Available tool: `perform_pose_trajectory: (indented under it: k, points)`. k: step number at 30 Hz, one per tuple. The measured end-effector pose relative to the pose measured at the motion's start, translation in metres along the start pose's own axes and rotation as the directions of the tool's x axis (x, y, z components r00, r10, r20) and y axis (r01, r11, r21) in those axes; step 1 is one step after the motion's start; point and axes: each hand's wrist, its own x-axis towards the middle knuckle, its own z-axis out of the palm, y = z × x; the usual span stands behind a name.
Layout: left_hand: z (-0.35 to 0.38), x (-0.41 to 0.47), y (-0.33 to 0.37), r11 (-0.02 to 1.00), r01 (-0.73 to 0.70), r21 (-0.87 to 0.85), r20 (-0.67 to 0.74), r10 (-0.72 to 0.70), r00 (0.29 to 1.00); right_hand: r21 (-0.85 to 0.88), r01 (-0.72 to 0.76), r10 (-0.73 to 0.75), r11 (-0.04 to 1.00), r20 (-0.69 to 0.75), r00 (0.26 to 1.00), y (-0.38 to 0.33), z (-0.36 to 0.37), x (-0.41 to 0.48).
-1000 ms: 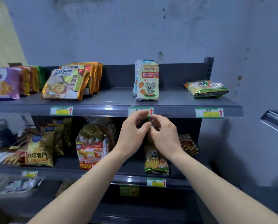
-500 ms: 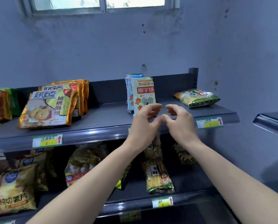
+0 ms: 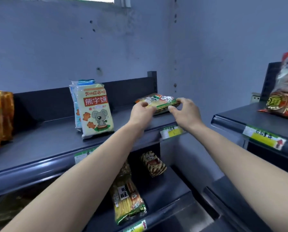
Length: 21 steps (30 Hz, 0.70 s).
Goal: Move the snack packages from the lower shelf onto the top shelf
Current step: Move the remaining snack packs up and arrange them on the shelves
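Risen off the top shelf (image 3: 56, 136) lip within 0.5 s, now clasping the flat green packet (image 3: 160, 101) lying there between left grip (image 3: 141, 113) and right grip (image 3: 185, 113); probably settling it, yellow packet (image 3: 126, 198) and striped pack (image 3: 153, 164) left below the grips on the lower shelf (image 3: 170, 186).

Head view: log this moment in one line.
left hand: holds pack | right hand: holds pack | pack: flat on top shelf | lower shelf: snacks to move
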Motion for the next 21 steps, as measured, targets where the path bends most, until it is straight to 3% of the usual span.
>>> perform_pose_trajectory:
  k: [6,11,16,21]
  points:
    - [0.028,0.047,0.007,0.978,0.207,0.004,-0.077,-0.206,0.975,-0.077,-0.097,0.107,0.992,0.142,0.984,0.026,0.015,0.083]
    - [0.042,0.081,0.008,0.934,0.313,-0.17,-0.091,-0.332,0.939,0.004,-0.243,0.232,0.97,0.287,0.93,0.038,0.036,0.131]
    - [0.045,0.098,0.001,0.9,0.36,-0.245,-0.115,-0.396,0.911,0.181,-0.285,0.246,0.941,0.208,0.947,0.043,0.053,0.138]
    - [0.046,0.098,-0.011,0.908,0.29,-0.301,-0.183,-0.353,0.917,0.332,-0.235,0.195,0.914,0.149,0.969,0.045,0.041,0.128]
